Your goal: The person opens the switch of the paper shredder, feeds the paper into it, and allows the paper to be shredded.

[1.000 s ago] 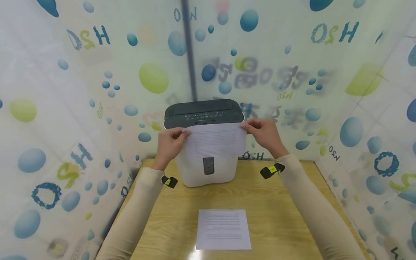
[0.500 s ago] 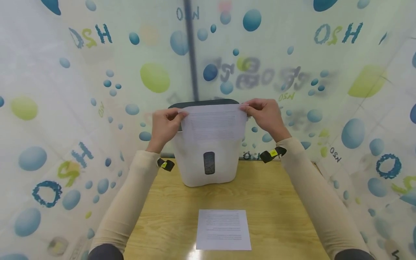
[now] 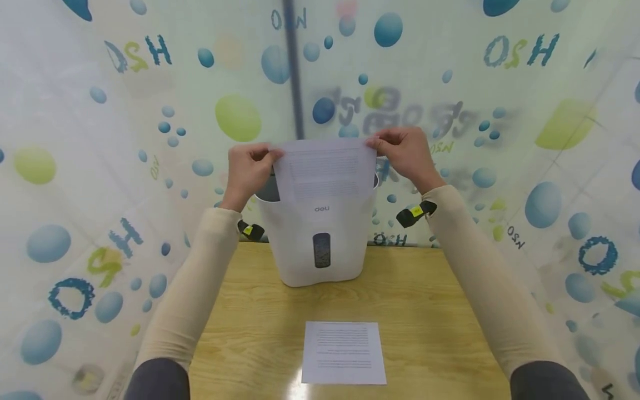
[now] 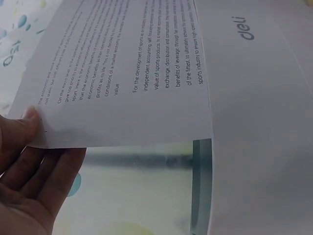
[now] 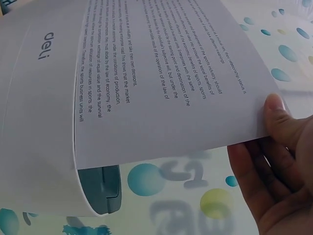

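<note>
A printed sheet of paper [image 3: 325, 169] is held upright by its two top corners, over a white paper shredder [image 3: 295, 239] with a dark top. My left hand [image 3: 250, 172] pinches the sheet's top left corner between thumb and fingers. At the other top corner, my right hand [image 3: 407, 155] pinches it the same way. The sheet covers most of the shredder's dark top, so the slot is hidden. In the left wrist view the sheet's lower edge meets the shredder's rim [image 4: 212, 181]. Whether that edge is inside the slot I cannot tell.
A second printed sheet [image 3: 344, 353] lies flat on the wooden table [image 3: 425, 311], in front of the shredder. Patterned curtains [image 3: 200, 100] with coloured dots hang behind and at both sides. Each wrist wears a black strap [image 3: 417, 214].
Both hands have risen with the sheet, from the shredder's front to above its top. The deli lettering on the front has come into view. The sheet on the table has stayed put.
</note>
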{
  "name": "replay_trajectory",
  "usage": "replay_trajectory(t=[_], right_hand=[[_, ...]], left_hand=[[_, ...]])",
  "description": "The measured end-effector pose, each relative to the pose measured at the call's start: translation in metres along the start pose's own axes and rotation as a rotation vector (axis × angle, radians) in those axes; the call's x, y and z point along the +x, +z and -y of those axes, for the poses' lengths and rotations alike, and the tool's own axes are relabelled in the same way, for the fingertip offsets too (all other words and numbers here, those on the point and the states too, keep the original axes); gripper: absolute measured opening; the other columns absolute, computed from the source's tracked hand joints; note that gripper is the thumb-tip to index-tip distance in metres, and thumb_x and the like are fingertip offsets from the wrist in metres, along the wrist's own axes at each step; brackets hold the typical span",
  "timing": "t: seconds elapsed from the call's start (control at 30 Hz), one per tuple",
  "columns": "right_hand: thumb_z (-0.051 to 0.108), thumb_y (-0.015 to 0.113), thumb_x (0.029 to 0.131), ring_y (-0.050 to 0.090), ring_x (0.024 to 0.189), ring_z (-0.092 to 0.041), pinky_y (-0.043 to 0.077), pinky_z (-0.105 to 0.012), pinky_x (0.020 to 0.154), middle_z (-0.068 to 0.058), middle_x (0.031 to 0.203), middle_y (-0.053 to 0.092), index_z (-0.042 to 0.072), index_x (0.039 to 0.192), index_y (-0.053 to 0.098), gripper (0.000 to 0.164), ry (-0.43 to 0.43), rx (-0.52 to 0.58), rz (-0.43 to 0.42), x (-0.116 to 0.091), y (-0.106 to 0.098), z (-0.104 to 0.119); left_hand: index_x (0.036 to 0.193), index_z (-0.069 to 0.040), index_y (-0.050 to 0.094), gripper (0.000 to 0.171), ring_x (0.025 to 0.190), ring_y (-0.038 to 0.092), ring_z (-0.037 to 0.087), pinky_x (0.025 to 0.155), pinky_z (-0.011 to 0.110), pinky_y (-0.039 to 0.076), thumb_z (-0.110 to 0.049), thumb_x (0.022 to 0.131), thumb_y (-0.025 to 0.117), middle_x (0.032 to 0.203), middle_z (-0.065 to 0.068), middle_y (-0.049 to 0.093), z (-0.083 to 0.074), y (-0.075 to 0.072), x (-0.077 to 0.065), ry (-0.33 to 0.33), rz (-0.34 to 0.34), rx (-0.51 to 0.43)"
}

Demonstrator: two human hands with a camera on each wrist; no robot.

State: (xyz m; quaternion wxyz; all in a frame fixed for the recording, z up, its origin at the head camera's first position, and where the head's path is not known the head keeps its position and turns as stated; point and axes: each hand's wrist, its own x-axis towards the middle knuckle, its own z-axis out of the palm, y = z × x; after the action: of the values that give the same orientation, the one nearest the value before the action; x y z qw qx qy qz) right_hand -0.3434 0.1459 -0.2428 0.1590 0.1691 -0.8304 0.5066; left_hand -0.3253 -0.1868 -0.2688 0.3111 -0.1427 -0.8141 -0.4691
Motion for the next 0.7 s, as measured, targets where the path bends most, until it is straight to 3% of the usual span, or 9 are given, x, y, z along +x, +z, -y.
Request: replay_trajectory(t=[0.27,0.47,0.7], right_hand=[[0.034,0.077,0.092,0.076,0.085,-0.009,0.056,-0.039,0.098,0.003,0.099,0.08,0.013,0.106,0.081,0.025,0.008,0.002,-0.003,0.018,0.0,0.007],[0.032,0.078,0.092,0.075,0.087,-0.009,0.056,-0.035,0.098,0.007,0.097,0.078,0.013,0.106,0.081,0.024,0.014,0.021,-0.004,0.035,0.004,0.005],[0.033,0.076,0.093,0.076,0.098,-0.018,0.054,-0.036,0.101,0.0,0.106,0.079,0.014,0.109,0.08,0.024,0.036,-0.02,-0.008,0.054,0.009,-0.003]], left_hand=[[0.093,-0.009,0.084,0.017,0.063,0.058,0.005,0.057,0.021,0.04,-0.024,0.092,0.076,0.084,0.013,0.078,0.0,-0.001,0.02,-0.046,-0.011,0.02],[0.096,-0.008,0.083,0.018,0.067,0.06,0.006,0.063,0.021,0.045,-0.024,0.094,0.075,0.085,0.011,0.078,0.003,-0.001,0.035,-0.058,-0.006,0.033],[0.1,-0.007,0.083,0.018,0.07,0.058,0.011,0.064,0.023,0.045,-0.021,0.096,0.072,0.09,0.013,0.078,0.01,0.004,0.049,-0.068,0.019,0.077]])
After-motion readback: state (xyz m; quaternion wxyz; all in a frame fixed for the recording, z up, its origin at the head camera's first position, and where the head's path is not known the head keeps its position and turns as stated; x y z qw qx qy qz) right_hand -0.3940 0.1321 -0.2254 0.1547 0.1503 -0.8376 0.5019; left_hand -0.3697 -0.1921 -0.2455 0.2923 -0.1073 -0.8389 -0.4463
